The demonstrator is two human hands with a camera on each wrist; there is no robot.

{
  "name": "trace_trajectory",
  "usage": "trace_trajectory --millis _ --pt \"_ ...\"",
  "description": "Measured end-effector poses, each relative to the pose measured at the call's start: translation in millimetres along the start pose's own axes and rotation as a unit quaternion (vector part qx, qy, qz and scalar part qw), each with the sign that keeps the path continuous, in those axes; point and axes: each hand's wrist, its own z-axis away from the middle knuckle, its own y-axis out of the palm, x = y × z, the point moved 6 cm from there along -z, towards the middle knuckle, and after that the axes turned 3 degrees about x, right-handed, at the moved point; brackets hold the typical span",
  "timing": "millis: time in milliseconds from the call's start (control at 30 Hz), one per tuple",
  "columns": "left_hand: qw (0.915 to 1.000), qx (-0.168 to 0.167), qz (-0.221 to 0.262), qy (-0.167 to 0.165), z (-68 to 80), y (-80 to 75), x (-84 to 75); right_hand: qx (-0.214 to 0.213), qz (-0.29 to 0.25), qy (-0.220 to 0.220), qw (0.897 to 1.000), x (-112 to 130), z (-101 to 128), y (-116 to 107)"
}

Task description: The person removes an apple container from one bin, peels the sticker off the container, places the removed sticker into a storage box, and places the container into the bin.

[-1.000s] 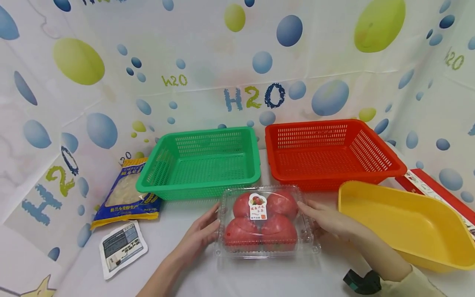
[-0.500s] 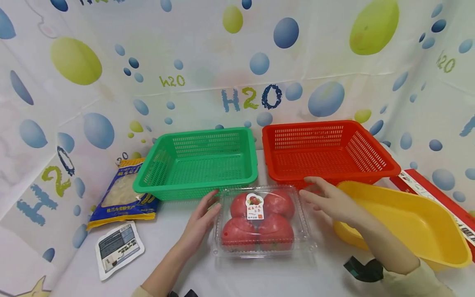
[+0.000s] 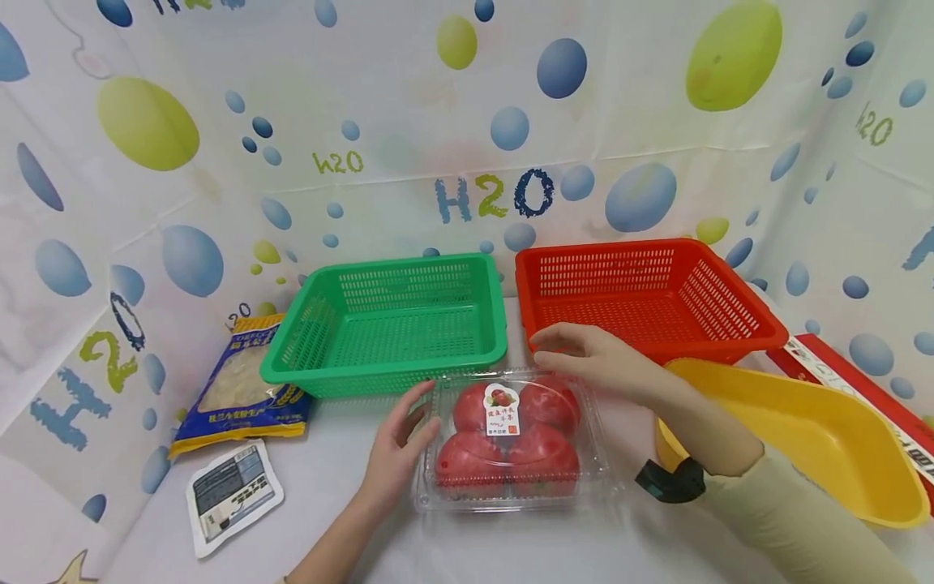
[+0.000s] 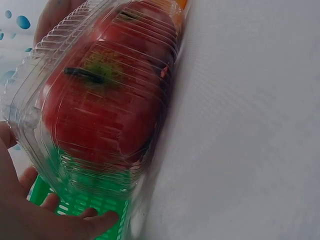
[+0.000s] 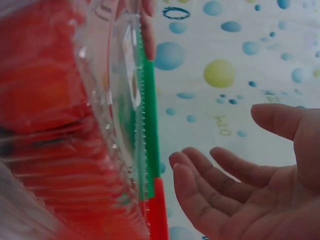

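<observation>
A clear plastic clamshell box (image 3: 511,442) with several red tomatoes and a small label sits on the white table in front of me. My left hand (image 3: 397,438) rests flat against the box's left side, fingers straight. My right hand (image 3: 587,357) hovers open above the box's far right corner, holding nothing. The left wrist view shows the box (image 4: 100,100) close up with my left fingertips (image 4: 75,220) beside it. In the right wrist view my right hand (image 5: 240,185) is open next to the box (image 5: 65,125).
Behind the box stand a green basket (image 3: 394,324) and a red basket (image 3: 642,296). A yellow tray (image 3: 795,438) lies at the right with a red carton (image 3: 854,377) behind it. A blue and yellow bag (image 3: 244,385) and a small white pouch (image 3: 233,491) lie at the left.
My right hand has left the box's right side and lifted up and left over its far edge. The left hand stays against the left side.
</observation>
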Motion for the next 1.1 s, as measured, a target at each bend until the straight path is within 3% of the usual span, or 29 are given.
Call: trace_trajectory --millis 200,433,800,1100 --pt "0.9997 0.001 -0.023 0.004 6.6 2.4 4.7 0.066 -0.001 0.017 0.998 -1.2 -21.7 19.5" --pt "0.9997 -0.014 -0.022 -0.003 8.8 -0.9 5.1 0.133 -0.014 -0.006 0.991 9.6 -40.3 35.8" --pt "0.9983 -0.011 -0.042 0.038 -0.8 3.2 1.7 0.141 0.038 -0.033 0.989 5.4 -46.9 35.7" --pt "0.9982 -0.011 -0.036 0.046 -1.8 2.7 3.7 0.155 0.061 -0.044 0.985 11.7 -45.7 42.9"
